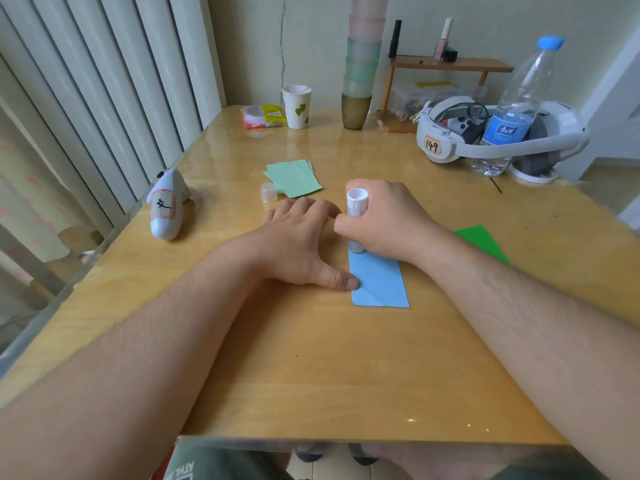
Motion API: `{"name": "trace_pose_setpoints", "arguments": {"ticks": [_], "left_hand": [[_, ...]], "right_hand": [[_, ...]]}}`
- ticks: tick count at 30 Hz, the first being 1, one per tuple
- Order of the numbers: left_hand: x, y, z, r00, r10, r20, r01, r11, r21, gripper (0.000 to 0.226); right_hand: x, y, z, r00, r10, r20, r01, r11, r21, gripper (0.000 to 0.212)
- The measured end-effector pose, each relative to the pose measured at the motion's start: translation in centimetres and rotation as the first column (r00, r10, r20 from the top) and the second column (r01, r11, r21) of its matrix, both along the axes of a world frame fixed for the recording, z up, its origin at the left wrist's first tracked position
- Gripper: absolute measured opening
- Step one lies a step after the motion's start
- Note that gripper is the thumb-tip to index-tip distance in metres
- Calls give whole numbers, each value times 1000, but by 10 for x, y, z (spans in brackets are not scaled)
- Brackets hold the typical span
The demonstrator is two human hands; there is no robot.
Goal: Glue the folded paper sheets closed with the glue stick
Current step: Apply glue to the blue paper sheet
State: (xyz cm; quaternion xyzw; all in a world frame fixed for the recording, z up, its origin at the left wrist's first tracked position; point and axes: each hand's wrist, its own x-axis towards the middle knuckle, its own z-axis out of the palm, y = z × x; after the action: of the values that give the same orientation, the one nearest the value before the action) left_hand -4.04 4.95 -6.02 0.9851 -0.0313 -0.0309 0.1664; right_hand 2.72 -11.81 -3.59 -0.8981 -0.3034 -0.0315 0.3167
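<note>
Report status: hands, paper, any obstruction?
Right hand gripping white glue stick, tip on folded light-blue paper sheet. Left hand flat, thumb pinning its edge. Nothing in the way.

The near half of the glossy wooden counter point(311, 368) lies bare, giving open passage. Farther back stand a small translucent cap point(268, 192), fanned pale green paper sheets point(294, 178), a white pod-shaped device point(168, 206) left, and a clear plastic water bottle point(512, 109) right.
</note>
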Motion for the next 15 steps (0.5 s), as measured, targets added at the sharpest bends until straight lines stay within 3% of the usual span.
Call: {"name": "trace_pose_setpoints", "arguments": {"ticks": [8,15], "left_hand": [[-1,-1,1,1000,4,3,-4,1000,-1,109],[0,-1,0,1000,1,14,-1,1000,4,110]], "right_hand": [[5,-9,-3,994,-102,31,98,989,108,37],[-9,-15,-7,998,7,-56,0,992,127,31]]}}
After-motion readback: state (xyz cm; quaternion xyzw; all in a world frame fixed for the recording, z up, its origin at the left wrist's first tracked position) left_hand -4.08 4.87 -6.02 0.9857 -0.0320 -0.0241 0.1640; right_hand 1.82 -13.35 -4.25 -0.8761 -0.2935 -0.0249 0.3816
